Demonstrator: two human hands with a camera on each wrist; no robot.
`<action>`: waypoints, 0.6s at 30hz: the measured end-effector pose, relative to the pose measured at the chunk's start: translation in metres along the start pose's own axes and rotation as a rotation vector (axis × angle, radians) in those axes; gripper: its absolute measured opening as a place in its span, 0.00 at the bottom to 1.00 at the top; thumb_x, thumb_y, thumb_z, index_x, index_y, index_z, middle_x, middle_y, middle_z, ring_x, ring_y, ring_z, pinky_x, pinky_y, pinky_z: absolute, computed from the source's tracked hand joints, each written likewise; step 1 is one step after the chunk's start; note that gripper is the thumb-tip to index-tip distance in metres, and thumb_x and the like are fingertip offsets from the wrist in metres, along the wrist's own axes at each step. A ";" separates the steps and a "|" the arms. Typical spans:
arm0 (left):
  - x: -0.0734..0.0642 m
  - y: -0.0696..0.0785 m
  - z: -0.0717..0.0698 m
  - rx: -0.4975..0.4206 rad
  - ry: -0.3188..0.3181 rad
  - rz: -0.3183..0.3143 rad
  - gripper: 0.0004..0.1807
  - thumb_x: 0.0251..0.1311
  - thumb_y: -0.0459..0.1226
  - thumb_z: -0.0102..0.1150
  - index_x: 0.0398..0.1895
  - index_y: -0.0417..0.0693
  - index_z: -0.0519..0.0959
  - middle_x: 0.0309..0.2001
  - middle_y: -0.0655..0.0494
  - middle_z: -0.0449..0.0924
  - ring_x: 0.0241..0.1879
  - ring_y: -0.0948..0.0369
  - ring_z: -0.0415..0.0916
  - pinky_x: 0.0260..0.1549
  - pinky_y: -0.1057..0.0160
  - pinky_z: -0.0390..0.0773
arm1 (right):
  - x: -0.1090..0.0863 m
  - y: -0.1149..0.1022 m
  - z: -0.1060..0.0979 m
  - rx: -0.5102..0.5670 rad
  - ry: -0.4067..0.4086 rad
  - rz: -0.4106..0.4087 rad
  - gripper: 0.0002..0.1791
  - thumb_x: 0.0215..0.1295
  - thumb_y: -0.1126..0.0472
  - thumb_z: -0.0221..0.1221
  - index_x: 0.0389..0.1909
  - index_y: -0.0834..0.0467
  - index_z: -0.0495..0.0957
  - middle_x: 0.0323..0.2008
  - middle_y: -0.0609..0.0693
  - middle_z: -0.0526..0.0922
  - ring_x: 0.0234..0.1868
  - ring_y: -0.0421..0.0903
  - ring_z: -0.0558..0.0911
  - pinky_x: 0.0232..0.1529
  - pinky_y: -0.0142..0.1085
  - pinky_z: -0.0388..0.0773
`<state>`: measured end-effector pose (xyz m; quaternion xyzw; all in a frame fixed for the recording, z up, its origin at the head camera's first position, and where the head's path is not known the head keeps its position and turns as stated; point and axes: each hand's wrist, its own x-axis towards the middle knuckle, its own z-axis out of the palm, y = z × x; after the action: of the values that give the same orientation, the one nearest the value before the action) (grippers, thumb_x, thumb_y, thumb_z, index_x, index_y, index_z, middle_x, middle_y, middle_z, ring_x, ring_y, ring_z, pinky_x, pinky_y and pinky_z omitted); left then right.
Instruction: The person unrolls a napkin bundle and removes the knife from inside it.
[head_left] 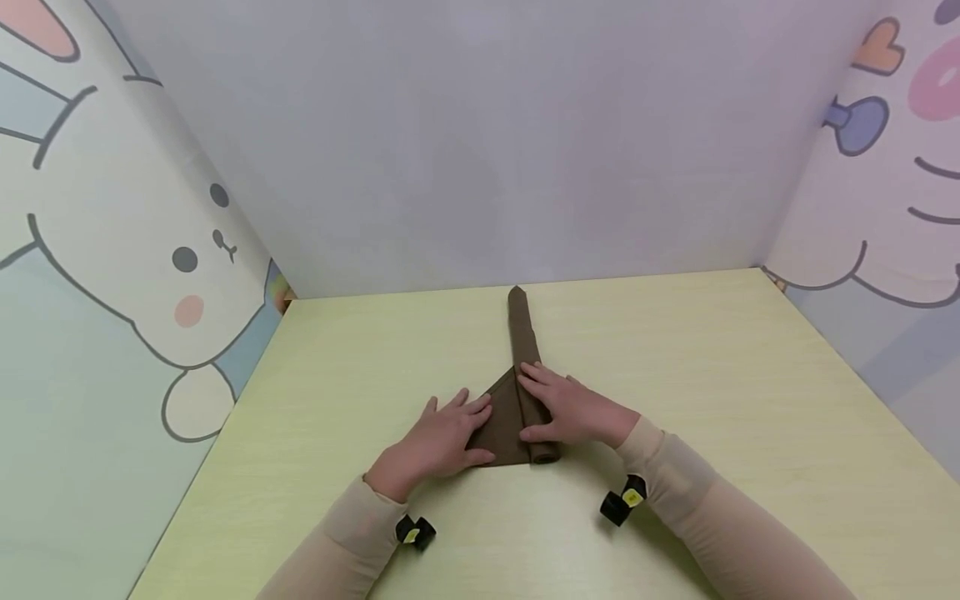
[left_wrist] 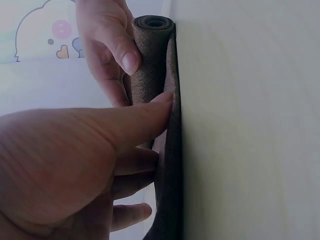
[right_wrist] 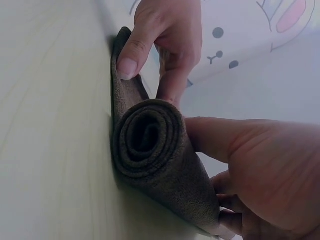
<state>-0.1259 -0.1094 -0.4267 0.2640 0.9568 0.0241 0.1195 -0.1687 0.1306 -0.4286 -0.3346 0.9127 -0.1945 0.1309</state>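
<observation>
A dark brown cloth (head_left: 504,423), soft like a towel, lies partly rolled on the table. Its rolled part (head_left: 522,329) stretches away as a tapering tube, with the spiral end (right_wrist: 146,137) facing the person. A flat triangular flap still spreads to the left of the roll. My left hand (head_left: 438,437) rests on that flap with fingers spread, its thumb (left_wrist: 150,117) touching the cloth near the front edge. Across the near half of the roll lies my right hand (head_left: 573,408), fingers extended over it and thumb by its left side.
The pale wood-grain table (head_left: 360,350) runs back to a plain whitish wall (head_left: 480,150). Side panels with cartoon drawings (head_left: 150,250) stand left and right. Small black wrist devices (head_left: 415,532) sit on both sleeves.
</observation>
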 end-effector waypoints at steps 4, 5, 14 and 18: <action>0.000 -0.003 0.001 -0.006 0.005 -0.006 0.39 0.61 0.60 0.56 0.71 0.51 0.64 0.73 0.59 0.55 0.73 0.49 0.48 0.61 0.34 0.55 | 0.002 0.001 0.001 0.002 0.013 -0.003 0.48 0.62 0.38 0.60 0.74 0.60 0.53 0.75 0.55 0.47 0.75 0.53 0.48 0.66 0.61 0.52; 0.000 -0.004 0.001 -0.010 0.003 -0.009 0.40 0.61 0.60 0.56 0.71 0.51 0.64 0.73 0.59 0.55 0.73 0.49 0.48 0.61 0.34 0.54 | 0.002 0.001 0.001 0.001 0.016 -0.003 0.48 0.62 0.39 0.60 0.74 0.61 0.53 0.75 0.55 0.47 0.75 0.53 0.48 0.66 0.61 0.52; 0.001 -0.014 0.001 -0.046 0.006 -0.027 0.40 0.60 0.59 0.57 0.72 0.52 0.64 0.74 0.61 0.54 0.73 0.49 0.47 0.61 0.33 0.53 | 0.006 0.005 0.004 0.001 0.056 -0.021 0.48 0.62 0.40 0.61 0.74 0.62 0.53 0.75 0.57 0.48 0.74 0.54 0.52 0.66 0.58 0.55; 0.001 -0.019 0.001 -0.064 0.004 -0.039 0.40 0.60 0.60 0.58 0.72 0.52 0.64 0.74 0.62 0.54 0.73 0.50 0.47 0.61 0.33 0.53 | 0.007 0.007 0.005 0.014 0.060 -0.020 0.48 0.63 0.40 0.60 0.74 0.62 0.53 0.75 0.57 0.48 0.74 0.54 0.52 0.67 0.55 0.55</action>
<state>-0.1358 -0.1250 -0.4298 0.2413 0.9607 0.0528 0.1263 -0.1763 0.1297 -0.4372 -0.3367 0.9116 -0.2120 0.1037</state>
